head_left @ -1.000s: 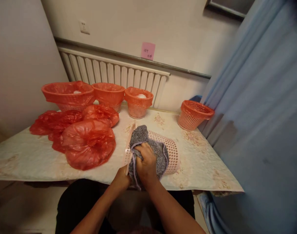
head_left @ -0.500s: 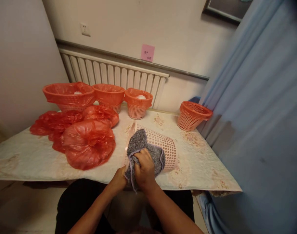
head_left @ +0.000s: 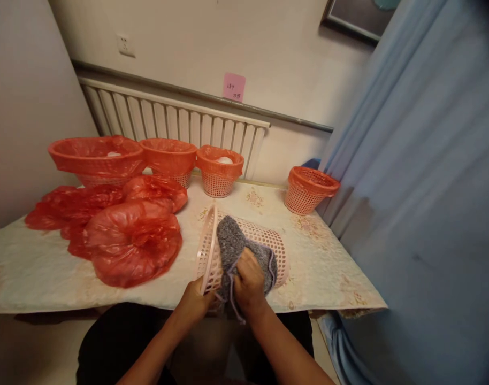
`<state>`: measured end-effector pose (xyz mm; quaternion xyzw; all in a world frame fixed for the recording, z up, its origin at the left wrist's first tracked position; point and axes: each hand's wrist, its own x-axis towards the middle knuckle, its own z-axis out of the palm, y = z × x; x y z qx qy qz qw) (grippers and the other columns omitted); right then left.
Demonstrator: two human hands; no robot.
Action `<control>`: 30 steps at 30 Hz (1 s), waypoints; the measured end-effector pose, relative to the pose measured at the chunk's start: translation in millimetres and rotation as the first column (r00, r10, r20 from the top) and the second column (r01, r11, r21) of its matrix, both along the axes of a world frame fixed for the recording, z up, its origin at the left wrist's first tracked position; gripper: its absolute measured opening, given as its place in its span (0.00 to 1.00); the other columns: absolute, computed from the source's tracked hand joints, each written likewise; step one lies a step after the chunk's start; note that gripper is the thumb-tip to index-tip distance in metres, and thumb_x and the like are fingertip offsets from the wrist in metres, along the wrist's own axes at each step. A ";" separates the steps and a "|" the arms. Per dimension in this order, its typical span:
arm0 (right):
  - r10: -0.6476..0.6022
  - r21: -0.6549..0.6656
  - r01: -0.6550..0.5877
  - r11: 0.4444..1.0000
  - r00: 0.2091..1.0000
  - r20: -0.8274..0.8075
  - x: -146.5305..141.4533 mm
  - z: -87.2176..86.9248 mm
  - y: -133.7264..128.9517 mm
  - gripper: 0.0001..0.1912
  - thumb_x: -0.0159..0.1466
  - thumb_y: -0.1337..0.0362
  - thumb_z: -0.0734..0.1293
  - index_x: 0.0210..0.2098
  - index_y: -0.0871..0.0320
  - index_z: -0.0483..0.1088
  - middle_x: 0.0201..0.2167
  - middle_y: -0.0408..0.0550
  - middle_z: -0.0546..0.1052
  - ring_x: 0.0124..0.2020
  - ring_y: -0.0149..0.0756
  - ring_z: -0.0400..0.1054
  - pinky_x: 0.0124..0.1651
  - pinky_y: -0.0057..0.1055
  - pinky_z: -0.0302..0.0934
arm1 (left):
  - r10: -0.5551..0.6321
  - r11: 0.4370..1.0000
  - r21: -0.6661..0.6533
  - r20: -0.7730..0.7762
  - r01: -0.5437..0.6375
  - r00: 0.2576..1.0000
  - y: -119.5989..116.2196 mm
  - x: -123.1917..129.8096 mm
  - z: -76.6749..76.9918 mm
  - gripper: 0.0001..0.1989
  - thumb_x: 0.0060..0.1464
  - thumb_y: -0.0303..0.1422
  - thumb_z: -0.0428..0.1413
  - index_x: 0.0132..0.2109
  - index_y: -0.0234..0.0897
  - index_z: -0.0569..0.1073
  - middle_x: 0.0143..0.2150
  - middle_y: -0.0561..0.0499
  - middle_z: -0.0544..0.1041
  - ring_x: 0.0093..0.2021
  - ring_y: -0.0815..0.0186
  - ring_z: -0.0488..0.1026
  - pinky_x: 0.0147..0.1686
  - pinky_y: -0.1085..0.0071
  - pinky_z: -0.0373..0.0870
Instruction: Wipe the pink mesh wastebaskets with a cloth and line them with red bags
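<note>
A pale pink perforated basket [head_left: 264,231] lies on its side near the front edge of the table, its open rim facing left. My left hand [head_left: 196,300] grips the lower part of that rim. Bunched in my right hand [head_left: 249,278] is a grey cloth [head_left: 230,240] with a purple edge, pressed against the outside of the basket. The fingers of my right hand are closed on the cloth, and part of the cloth hangs below them.
Three baskets lined with red bags [head_left: 218,168] stand at the back left, and another lined basket [head_left: 308,190] at the back right. Crumpled red bags [head_left: 134,240] lie on the left of the table [head_left: 336,278]. A blue curtain [head_left: 421,187] borders the right.
The cloth and my right hand have shifted right along the basket, uncovering more of its rim. The camera view has turned slightly, so the background sits further left.
</note>
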<state>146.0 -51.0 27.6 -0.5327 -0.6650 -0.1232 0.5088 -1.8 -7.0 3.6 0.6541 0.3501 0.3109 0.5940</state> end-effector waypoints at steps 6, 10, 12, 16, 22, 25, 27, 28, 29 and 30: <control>-0.336 -0.124 0.322 0.938 0.936 -0.108 86.7 -5.1 2.1 0.15 0.53 0.74 0.58 0.35 0.58 0.72 0.36 0.49 0.76 0.42 0.38 0.68 0.49 0.36 0.62 | 0.039 0.998 0.054 -0.022 -0.038 0.999 6.0 2.9 0.2 0.20 0.44 0.36 0.57 0.45 0.30 0.76 0.41 0.42 0.81 0.46 0.52 0.76 0.48 0.60 0.71; -0.553 -0.213 0.513 0.832 0.803 -0.223 132.4 -18.3 -6.8 0.14 0.55 0.70 0.58 0.35 0.58 0.73 0.32 0.47 0.76 0.34 0.37 0.67 0.40 0.30 0.60 | 0.053 0.995 0.083 -0.045 -0.050 0.998 7.2 4.8 -5.6 0.20 0.45 0.36 0.56 0.44 0.30 0.76 0.42 0.42 0.81 0.45 0.51 0.76 0.50 0.57 0.70; -0.576 -0.217 0.534 0.817 0.779 -0.248 135.1 -24.4 -12.4 0.14 0.55 0.70 0.58 0.36 0.59 0.72 0.32 0.47 0.76 0.34 0.37 0.67 0.39 0.30 0.60 | 0.058 0.995 0.087 -0.044 -0.054 0.997 7.8 4.0 -5.3 0.20 0.44 0.36 0.56 0.44 0.30 0.76 0.43 0.42 0.81 0.45 0.50 0.76 0.50 0.56 0.69; -0.542 -0.150 0.521 0.840 0.800 -0.257 98.1 -23.6 -15.3 0.14 0.54 0.72 0.57 0.37 0.59 0.71 0.36 0.50 0.75 0.40 0.40 0.67 0.46 0.36 0.61 | 0.054 0.996 0.077 -0.067 -0.048 0.996 9.5 0.9 -2.3 0.19 0.43 0.36 0.56 0.42 0.30 0.77 0.41 0.42 0.81 0.45 0.50 0.76 0.50 0.55 0.69; -0.147 0.006 0.148 0.989 0.985 -0.090 6.9 2.8 -4.7 0.19 0.52 0.78 0.56 0.37 0.57 0.70 0.39 0.49 0.74 0.48 0.39 0.66 0.58 0.43 0.57 | 0.010 0.999 0.034 -0.043 -0.008 0.999 7.7 -0.8 -6.6 0.17 0.44 0.37 0.57 0.40 0.31 0.77 0.37 0.44 0.81 0.42 0.52 0.77 0.45 0.61 0.72; -0.006 -0.007 0.006 1.000 0.999 -0.046 -12.5 13.0 0.0 0.18 0.51 0.79 0.56 0.34 0.57 0.69 0.36 0.48 0.74 0.45 0.38 0.66 0.58 0.41 0.58 | -0.013 0.999 0.035 -0.010 0.013 1.000 6.6 -2.3 -10.2 0.16 0.46 0.37 0.57 0.40 0.31 0.77 0.38 0.45 0.81 0.40 0.54 0.77 0.44 0.63 0.72; -0.004 -0.017 0.003 1.000 0.999 -0.053 -8.3 15.3 3.5 0.18 0.50 0.79 0.55 0.34 0.57 0.70 0.36 0.49 0.74 0.46 0.38 0.66 0.58 0.41 0.58 | 0.007 0.999 0.037 -0.031 -0.006 1.000 7.3 -3.6 -12.2 0.17 0.45 0.37 0.57 0.41 0.30 0.76 0.37 0.44 0.81 0.40 0.54 0.77 0.44 0.63 0.72; -0.021 -0.024 0.020 1.000 0.998 -0.060 -1.4 15.1 5.2 0.19 0.50 0.79 0.55 0.36 0.58 0.70 0.37 0.49 0.74 0.47 0.38 0.66 0.59 0.41 0.57 | 0.016 0.999 0.034 -0.044 -0.015 0.999 7.9 -4.2 -13.0 0.18 0.45 0.37 0.57 0.41 0.30 0.76 0.38 0.44 0.81 0.40 0.53 0.77 0.44 0.62 0.72; -0.047 -0.032 0.045 0.998 0.997 -0.067 8.2 14.0 6.7 0.20 0.50 0.78 0.55 0.38 0.58 0.70 0.39 0.50 0.74 0.49 0.38 0.66 0.59 0.41 0.57 | 0.018 0.999 0.032 -0.054 -0.016 0.998 8.5 -4.6 -13.7 0.19 0.45 0.38 0.57 0.42 0.30 0.76 0.38 0.44 0.81 0.41 0.53 0.77 0.44 0.61 0.72; -0.084 -0.041 0.081 0.996 0.993 -0.079 20.1 12.3 7.7 0.21 0.50 0.78 0.55 0.39 0.58 0.71 0.41 0.50 0.75 0.50 0.39 0.65 0.59 0.41 0.57 | 0.013 0.999 0.033 -0.056 -0.011 0.998 8.9 -4.8 -14.3 0.19 0.45 0.38 0.57 0.42 0.29 0.76 0.39 0.43 0.81 0.42 0.52 0.77 0.45 0.60 0.72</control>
